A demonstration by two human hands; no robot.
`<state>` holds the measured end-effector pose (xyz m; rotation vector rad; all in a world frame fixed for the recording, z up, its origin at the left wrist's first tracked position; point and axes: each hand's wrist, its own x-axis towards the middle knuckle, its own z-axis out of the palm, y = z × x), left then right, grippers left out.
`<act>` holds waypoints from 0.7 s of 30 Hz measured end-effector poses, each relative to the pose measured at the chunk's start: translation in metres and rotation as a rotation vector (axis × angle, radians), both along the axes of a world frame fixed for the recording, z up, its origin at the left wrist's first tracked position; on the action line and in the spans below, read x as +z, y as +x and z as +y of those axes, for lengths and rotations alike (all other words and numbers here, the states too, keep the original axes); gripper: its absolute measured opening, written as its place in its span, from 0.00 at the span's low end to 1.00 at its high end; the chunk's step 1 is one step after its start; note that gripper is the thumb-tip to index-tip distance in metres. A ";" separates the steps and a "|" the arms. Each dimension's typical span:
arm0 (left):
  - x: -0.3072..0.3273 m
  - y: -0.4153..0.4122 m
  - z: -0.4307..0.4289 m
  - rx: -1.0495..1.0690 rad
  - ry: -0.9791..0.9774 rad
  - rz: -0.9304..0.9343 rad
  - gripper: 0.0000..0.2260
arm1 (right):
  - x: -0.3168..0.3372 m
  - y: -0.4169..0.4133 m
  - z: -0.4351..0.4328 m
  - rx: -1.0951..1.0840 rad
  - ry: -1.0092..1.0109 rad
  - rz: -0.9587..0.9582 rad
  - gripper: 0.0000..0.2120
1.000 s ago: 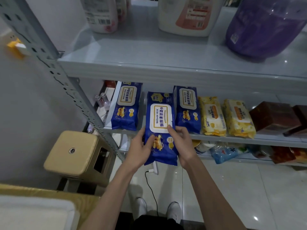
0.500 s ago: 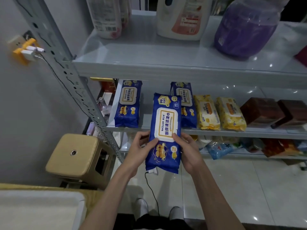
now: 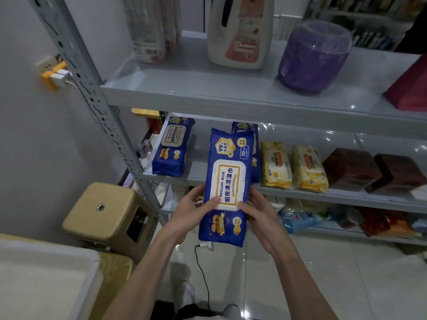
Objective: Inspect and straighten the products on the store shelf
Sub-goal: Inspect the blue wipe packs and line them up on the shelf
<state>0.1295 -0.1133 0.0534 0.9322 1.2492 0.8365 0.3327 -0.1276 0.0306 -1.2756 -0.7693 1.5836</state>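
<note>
You hold a blue pack of kitchen wipes (image 3: 227, 188) in front of the middle shelf (image 3: 323, 195). Its label faces you, its top leans slightly toward 1 o'clock, and its lower end hangs over the tiled floor (image 3: 323, 285). Your left hand (image 3: 191, 211) grasps the pack's left edge, with the thumb laid on the white lid flap and the fingers (image 3: 196, 192) curled behind. Your right hand (image 3: 261, 215) grips the right edge the same way (both thumbs rest near the flap's lower corners).

On the shelf, a second blue pack (image 3: 172, 146) lies at 11 o'clock from the held one, well apart from it. A third blue pack (image 3: 245, 129) peeks out directly behind the held pack's top at 12 o'clock. Two yellow packs (image 3: 276, 165) sit side by side at 2 o'clock, and two brown boxes (image 3: 351, 169) sit beyond them toward 3 o'clock.

On the top shelf (image 3: 208, 98), a white detergent jug (image 3: 240, 31) stands at 12 o'clock and a purple container (image 3: 314, 56) at 1 o'clock. A tan stool (image 3: 106, 211) stands on the floor at 9 o'clock, just beside the shelf's upright.
</note>
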 end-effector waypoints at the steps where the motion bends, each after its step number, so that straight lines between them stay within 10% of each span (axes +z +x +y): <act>1: 0.001 0.004 -0.003 -0.020 0.009 0.017 0.22 | 0.001 0.005 -0.002 0.005 0.003 -0.006 0.33; 21: 0.002 0.029 -0.019 -0.192 0.088 -0.020 0.38 | -0.001 0.049 -0.017 0.072 0.045 0.040 0.29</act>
